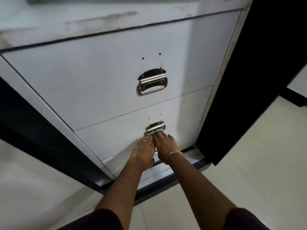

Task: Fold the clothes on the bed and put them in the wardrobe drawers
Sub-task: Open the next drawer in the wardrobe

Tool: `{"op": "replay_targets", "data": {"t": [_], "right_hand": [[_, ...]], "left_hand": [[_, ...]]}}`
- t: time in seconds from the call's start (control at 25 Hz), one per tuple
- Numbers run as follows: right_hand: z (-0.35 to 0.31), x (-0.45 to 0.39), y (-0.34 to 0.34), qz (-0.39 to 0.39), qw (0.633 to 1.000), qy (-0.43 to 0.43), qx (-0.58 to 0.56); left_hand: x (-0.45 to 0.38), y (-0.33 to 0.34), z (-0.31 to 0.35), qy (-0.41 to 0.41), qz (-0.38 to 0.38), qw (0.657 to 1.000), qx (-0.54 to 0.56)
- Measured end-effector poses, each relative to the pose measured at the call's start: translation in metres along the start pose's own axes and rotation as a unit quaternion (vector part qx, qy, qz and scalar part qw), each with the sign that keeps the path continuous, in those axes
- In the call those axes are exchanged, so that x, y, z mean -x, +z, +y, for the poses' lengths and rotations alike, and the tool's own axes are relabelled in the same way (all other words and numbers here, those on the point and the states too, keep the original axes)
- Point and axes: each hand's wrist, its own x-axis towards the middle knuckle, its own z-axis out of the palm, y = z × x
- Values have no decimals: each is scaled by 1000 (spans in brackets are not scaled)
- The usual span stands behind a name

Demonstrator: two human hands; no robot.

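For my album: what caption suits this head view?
Both hands, left hand and right hand, reach the lower drawer's handle.

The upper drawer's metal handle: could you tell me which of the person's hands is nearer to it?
Right, narrowly. The right hand is at the lower handle, almost straight below the upper handle; the left hand lies beside it, slightly lower and further left.
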Motion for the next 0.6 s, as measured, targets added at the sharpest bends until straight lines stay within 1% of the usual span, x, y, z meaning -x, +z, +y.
{"op": "replay_targets", "data": {"t": [0.12, 0.28, 0.4, 0.52, 0.6], "right_hand": [[0, -8, 8, 11, 1000, 16, 9], [5, -10, 11, 28, 998, 52, -16], [9, -10, 8, 43, 998, 39, -13], [9, -17, 4, 54, 996, 41, -50], [8, -19, -1, 40, 996, 48, -62]], "left_hand": [[-5, 15, 0, -2, 1, 1000, -2], [-8, 20, 10, 5, 13, 998, 64], [-14, 16, 11, 15, 40, 993, 107], [-16, 13, 15, 3, 78, 989, 124], [-12, 13, 20, -9, 92, 985, 144]]}}
